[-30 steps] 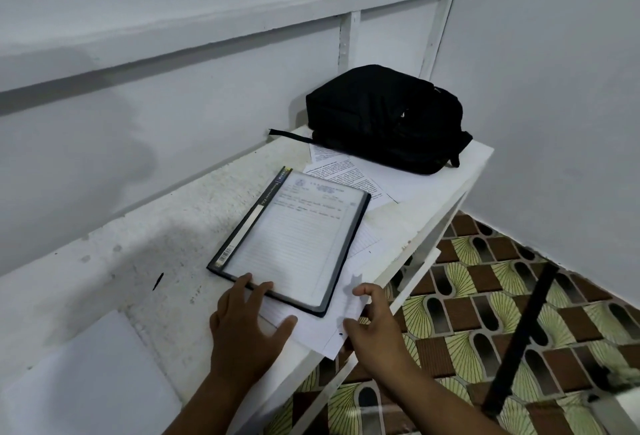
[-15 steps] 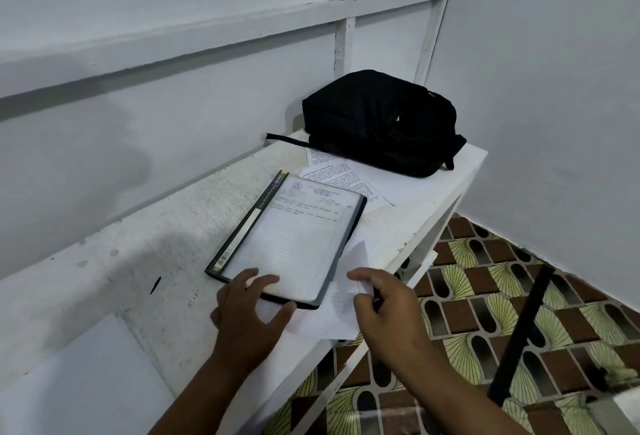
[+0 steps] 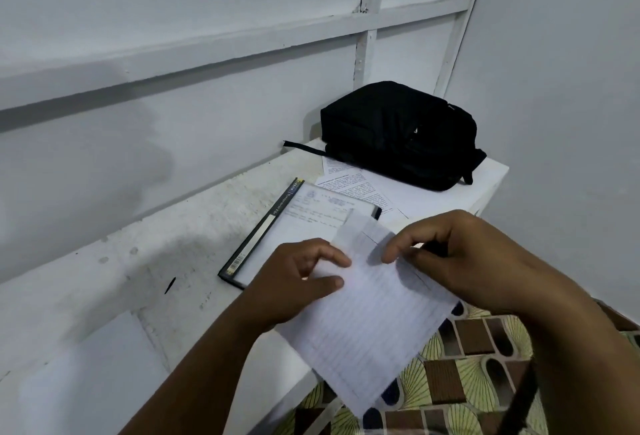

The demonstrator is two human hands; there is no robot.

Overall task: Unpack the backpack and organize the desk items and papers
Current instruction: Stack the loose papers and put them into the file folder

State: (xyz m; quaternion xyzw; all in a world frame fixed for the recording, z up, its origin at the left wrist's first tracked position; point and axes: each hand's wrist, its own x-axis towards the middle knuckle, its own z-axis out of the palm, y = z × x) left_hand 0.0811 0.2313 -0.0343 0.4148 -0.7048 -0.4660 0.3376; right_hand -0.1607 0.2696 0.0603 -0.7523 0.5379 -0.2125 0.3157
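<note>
Your left hand [image 3: 298, 282] and right hand [image 3: 460, 261] now pinch the lined paper [image 3: 367, 323], lifted at lower centre off the table [image 3: 194, 237]; earlier it lay under the folder [image 3: 294, 226]. Its writing is unreadable. The backpack [image 3: 398, 133] sits upper right on printed sheets [image 3: 356, 181], near the table's far edge.

I am seeing a thin, matt, ruled paper sheet [image 3: 367, 323] creasing between the hands. The folder [image 3: 277, 226] is showing a glossy clear plastic cover over a printed page, with a dark spine. The backpack [image 3: 398, 133] is looking like matt black cloth. The desk [image 3: 173, 261] is showing white paint, rough and scuffed. The floor [image 3: 467, 358] is looking smooth and patterned.
</note>
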